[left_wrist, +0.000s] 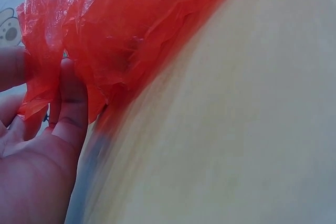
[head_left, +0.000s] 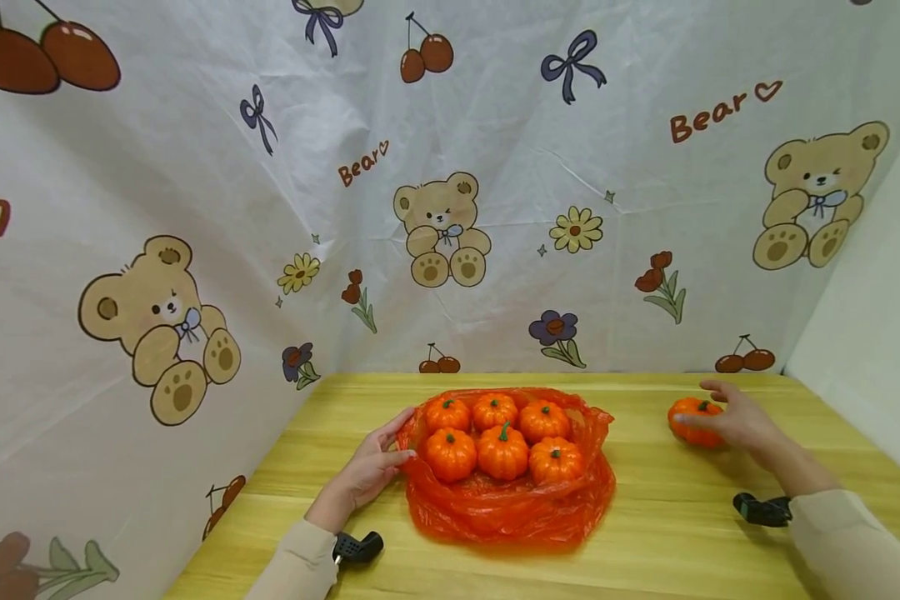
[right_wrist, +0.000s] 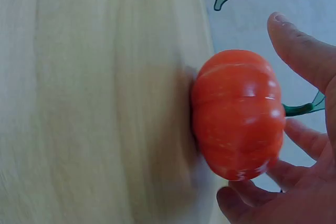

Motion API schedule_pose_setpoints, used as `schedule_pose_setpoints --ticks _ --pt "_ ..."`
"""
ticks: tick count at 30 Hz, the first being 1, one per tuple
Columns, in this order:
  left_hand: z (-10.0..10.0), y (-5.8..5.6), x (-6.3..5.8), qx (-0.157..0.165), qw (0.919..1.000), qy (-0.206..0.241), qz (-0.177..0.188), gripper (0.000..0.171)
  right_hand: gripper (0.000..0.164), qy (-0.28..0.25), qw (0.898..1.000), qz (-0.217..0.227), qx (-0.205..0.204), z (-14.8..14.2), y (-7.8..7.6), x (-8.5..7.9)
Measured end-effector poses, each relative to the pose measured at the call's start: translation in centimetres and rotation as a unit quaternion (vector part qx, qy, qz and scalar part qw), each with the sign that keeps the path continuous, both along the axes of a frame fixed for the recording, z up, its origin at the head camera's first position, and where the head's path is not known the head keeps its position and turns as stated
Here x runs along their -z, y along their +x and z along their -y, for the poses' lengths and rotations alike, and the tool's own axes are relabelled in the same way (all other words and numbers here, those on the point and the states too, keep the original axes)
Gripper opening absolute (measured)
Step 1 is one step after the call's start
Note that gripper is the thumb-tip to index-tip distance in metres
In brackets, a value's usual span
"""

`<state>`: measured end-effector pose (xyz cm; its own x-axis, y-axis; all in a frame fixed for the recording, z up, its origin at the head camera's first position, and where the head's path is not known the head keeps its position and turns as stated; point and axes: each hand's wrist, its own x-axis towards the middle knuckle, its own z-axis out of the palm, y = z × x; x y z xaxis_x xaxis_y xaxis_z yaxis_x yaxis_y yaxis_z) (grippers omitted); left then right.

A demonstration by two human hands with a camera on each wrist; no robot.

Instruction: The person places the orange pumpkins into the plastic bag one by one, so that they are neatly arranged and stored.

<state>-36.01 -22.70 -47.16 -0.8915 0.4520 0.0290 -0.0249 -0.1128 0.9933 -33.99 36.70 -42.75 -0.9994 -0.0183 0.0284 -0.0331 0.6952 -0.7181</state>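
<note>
A red plastic bag [head_left: 495,517] lies spread open on the table, with several small orange pumpkins [head_left: 503,454] with green stems standing in two rows inside it. At the bag's left side, my left hand [head_left: 371,467] pinches the rim between thumb and fingers. The left wrist view shows the crinkled bag [left_wrist: 131,30] gathered at the fingers [left_wrist: 72,98]. Farther right, apart from the bag, one more pumpkin [head_left: 692,408] sits on the table. My right hand [head_left: 746,421] is at it, fingers spread. In the right wrist view the thumb [right_wrist: 299,48] stands clear of this pumpkin [right_wrist: 239,114], while fingers are beside its lower side.
The light wood table [head_left: 660,533] runs back to a white cloth [head_left: 495,142] printed with bears, flowers and cherries, which also hangs along the left. A plain white wall [head_left: 870,350] borders the right side. Black wrist devices [head_left: 761,509] sit at both sleeves.
</note>
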Motion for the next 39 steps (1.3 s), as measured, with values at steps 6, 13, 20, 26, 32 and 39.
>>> schedule_pose_setpoints --ticks 6,13,20,26,32,39 --pt "-0.1 0.3 0.0 -0.004 1.0000 -0.007 0.000 0.085 0.103 0.010 1.000 0.003 0.006 -0.1 -0.3 1.5" --pt "-0.1 -0.1 0.0 0.002 1.0000 -0.003 -0.002 0.086 0.106 0.040 0.999 -0.003 0.024 0.0 -0.5 1.8" --pt "0.0 -0.1 -0.2 -0.003 1.0000 -0.003 -0.001 0.086 0.109 0.048 0.998 -0.007 0.034 0.0 -0.7 2.0" --pt "0.0 -0.3 0.2 0.006 1.0000 -0.002 -0.008 0.085 0.109 0.051 0.998 -0.011 0.037 0.0 -0.7 2.1" --pt "0.0 -0.2 0.3 0.000 0.9999 -0.004 -0.010 0.084 0.110 0.019 0.999 0.008 0.034 0.0 -0.5 1.7" --pt "0.0 -0.1 0.2 0.006 0.9999 -0.004 -0.011 0.085 0.112 -0.013 0.999 0.017 0.024 0.8 -0.2 0.4"
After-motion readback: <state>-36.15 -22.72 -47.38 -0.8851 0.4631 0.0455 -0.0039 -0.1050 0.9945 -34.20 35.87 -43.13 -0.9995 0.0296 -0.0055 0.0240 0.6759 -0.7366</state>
